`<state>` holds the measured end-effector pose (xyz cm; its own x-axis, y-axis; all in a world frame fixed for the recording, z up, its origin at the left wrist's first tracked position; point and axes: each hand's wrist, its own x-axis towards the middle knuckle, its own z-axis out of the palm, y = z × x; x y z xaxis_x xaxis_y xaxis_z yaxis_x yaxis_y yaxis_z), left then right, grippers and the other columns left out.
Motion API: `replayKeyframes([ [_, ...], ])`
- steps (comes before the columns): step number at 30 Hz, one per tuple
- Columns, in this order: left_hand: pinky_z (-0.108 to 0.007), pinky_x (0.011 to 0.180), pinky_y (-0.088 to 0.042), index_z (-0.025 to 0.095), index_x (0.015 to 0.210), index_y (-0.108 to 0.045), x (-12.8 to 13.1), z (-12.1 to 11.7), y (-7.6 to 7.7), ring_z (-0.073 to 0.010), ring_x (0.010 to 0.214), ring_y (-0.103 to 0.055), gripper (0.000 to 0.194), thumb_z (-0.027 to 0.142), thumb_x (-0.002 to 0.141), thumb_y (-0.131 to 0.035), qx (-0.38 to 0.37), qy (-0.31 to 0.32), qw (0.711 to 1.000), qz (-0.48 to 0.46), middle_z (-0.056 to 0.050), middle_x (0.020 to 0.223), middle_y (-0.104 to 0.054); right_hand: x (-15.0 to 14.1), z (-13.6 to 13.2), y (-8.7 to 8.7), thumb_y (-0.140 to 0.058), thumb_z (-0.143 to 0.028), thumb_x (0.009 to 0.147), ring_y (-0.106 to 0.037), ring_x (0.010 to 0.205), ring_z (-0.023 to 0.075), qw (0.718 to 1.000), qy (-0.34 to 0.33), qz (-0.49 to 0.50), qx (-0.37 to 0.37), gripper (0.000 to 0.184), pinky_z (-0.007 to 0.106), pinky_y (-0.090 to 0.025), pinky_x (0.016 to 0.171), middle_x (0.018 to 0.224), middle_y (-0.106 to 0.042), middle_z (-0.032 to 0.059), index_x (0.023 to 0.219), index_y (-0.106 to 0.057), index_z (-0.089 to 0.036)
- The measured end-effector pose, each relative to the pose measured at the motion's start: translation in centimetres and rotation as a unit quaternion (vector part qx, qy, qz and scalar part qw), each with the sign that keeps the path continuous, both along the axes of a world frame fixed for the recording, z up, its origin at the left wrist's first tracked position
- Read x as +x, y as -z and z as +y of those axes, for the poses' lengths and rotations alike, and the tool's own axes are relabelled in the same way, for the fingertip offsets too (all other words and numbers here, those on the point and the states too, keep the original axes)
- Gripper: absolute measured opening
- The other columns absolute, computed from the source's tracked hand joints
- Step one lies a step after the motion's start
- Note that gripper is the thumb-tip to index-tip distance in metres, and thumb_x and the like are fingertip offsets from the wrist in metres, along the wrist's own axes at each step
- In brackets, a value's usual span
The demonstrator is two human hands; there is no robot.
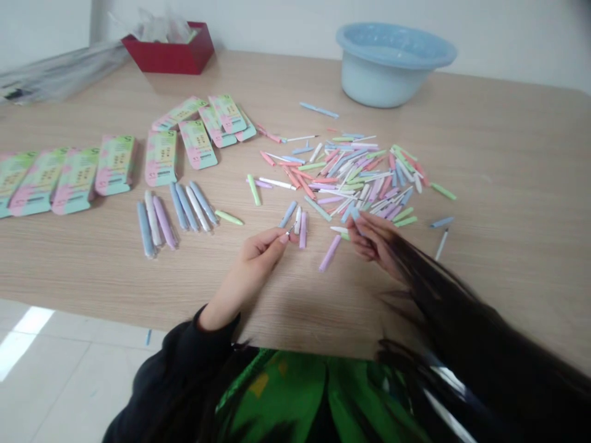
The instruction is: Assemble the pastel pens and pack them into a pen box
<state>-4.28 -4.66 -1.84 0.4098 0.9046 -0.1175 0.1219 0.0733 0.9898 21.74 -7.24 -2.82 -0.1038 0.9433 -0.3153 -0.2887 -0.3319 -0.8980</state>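
Observation:
My left hand (258, 252) rests on the wooden table (508, 184), fingers pinched on a small white pen piece (297, 223) with a dark tip. My right hand (372, 237) lies at the near edge of a large scattered pile of pastel pen barrels and caps (360, 175), fingers curled on a light blue pen piece; dark hair hides part of the hand. A loose purple barrel (329, 253) lies between my hands. To the left, assembled pens (178, 212) lie in neat groups.
Several pastel packaging cards (115, 163) lie in rows at the left. A light blue plastic basin (392, 61) stands at the back, a red box (170, 49) with plastic wrap at the back left. Tiled floor shows beyond the table's near edge.

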Motion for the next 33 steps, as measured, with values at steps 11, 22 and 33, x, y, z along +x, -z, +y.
replayKeyframes([
  [11,-0.023,0.045,-0.014,0.018,0.089,-0.062,1.9,1.5,-1.8,-0.0079,0.047,-0.022,0.028,0.046,0.092,-0.062,-0.046,0.015,0.996,-0.080,0.009,0.056,-0.030,-0.1,2.5,-2.8,-0.069,-0.022,0.082,-0.049,0.064,0.0107,0.982,0.074,0.153,0.084,0.017,0.024,-0.048,0.060,0.077,-0.049,-0.0035,0.093,-0.056,-0.023],
  [22,-0.021,0.065,-0.046,0.016,0.085,-0.072,3.8,3.1,-3.3,-0.0123,0.075,-0.056,0.017,0.033,0.088,-0.072,-0.033,0.000,0.980,-0.197,-0.002,0.082,-0.063,-5.5,0.0,-0.2,-0.069,-0.040,0.091,-0.053,0.064,0.0131,0.985,-0.059,0.064,0.149,0.023,0.029,-0.044,0.058,0.076,-0.058,-0.0026,0.097,-0.055,-0.023],
  [33,-0.021,0.067,-0.055,0.022,0.094,-0.075,3.6,2.8,-4.1,-0.0099,0.074,-0.066,0.005,0.024,0.092,-0.072,-0.181,-0.069,0.914,-0.357,0.003,0.082,-0.064,-6.8,-0.9,0.5,-0.048,-0.034,0.101,-0.052,0.073,0.0158,0.962,-0.155,-0.089,0.205,0.012,0.034,-0.047,0.073,0.080,-0.053,-0.0007,0.099,-0.051,-0.022],
])
